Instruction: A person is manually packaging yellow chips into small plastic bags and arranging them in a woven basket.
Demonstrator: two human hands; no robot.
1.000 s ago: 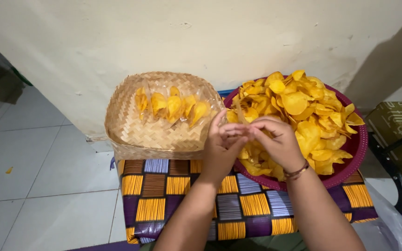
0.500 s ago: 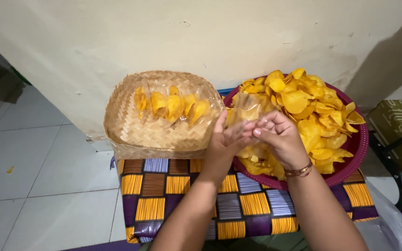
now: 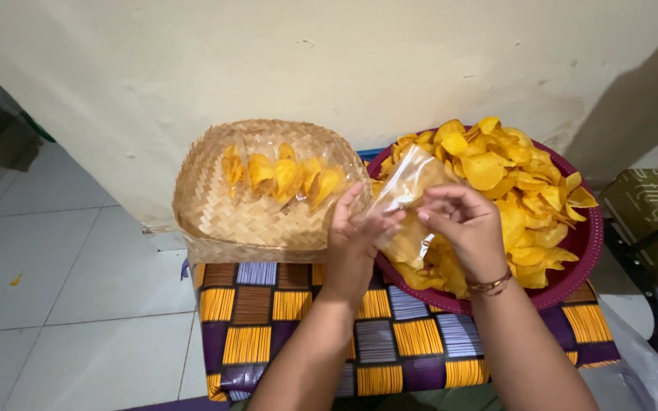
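- the heaped yellow chips rise above the rim of the maroon basin; a careless brush could spill some to the floor.
- the woven basket stands just left, the wall close behind; open room lies only toward the person.
- the clear bag sits above the basin's left edge, left hand and right hand fingers pinched on it; thin film could slip.

Saw golden-yellow chips heaped in a maroon bowl, a clear see-through bag, pale tan woven straw on the basket, purple, orange, brown and grey-blue striped checks across the cloth, off-white on the wall.
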